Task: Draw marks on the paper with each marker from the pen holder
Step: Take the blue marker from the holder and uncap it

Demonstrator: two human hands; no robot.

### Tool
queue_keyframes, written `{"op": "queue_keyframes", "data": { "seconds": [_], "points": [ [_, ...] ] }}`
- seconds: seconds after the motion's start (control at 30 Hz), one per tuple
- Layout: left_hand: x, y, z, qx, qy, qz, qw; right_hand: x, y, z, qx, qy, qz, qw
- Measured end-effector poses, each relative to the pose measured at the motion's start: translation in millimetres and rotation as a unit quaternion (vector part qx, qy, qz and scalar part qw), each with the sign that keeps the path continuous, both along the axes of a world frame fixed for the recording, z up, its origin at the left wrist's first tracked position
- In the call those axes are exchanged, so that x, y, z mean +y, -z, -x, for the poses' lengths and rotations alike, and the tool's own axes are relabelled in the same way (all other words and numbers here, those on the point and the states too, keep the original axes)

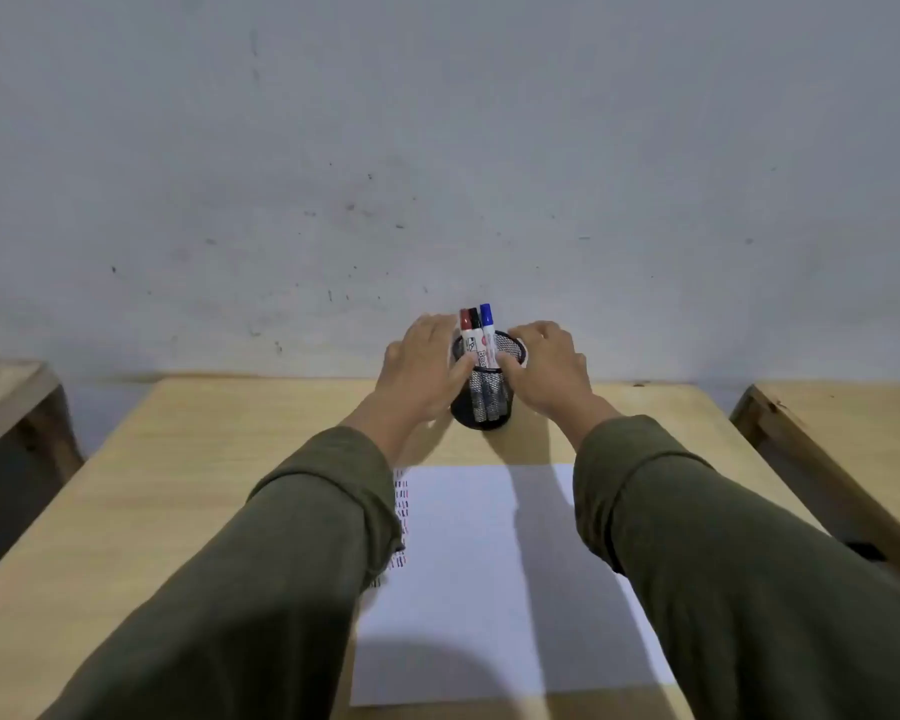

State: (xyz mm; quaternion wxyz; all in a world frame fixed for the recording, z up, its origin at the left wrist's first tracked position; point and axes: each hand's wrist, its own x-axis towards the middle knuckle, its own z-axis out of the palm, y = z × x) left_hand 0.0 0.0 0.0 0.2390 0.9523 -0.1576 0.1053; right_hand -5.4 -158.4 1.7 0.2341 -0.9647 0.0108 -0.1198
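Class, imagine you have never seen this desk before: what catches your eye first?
First, the two hands, left hand and right hand, cupping a black mesh pen holder at the desk's far edge. Red, black and blue markers stand in it; nearer lies white paper with short marks down its left edge.

the pen holder is black wire mesh; the tabletop pale matt wood grain; the paper smooth matt white; the sleeves olive cloth.

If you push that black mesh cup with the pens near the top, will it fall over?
It might. The pen holder looks like thin mesh, so probably light, and three markers stand tall above its rim, making it top-heavy. Its round base sits flat on the table, so a low push would likely just slide it.
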Motion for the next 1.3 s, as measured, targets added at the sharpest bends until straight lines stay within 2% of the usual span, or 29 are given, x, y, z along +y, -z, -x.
{"op": "queue_keyframes", "data": {
  "seconds": [0.2,0.57,0.87,1.1,1.3],
  "points": [
    [-11,19,-25,0.087,0.023,0.068,0.994,-3,6,-33,0.012,0.015,-0.044,0.999],
    [-16,31,-29,0.114,0.034,0.108,0.987,-3,14,-58,0.009,0.002,-0.166,0.986],
    [-14,26,-29,0.121,0.033,0.060,0.990,-2,10,-57,0.007,0.005,-0.230,0.973],
    [-16,23,-28,0.114,0.025,0.057,0.992,1,7,-52,-0.007,0.015,-0.275,0.961],
    [-14,13,-23,0.093,0.007,0.026,0.995,-3,-11,-43,-0.029,0.016,-0.347,0.937]
  ]
}}
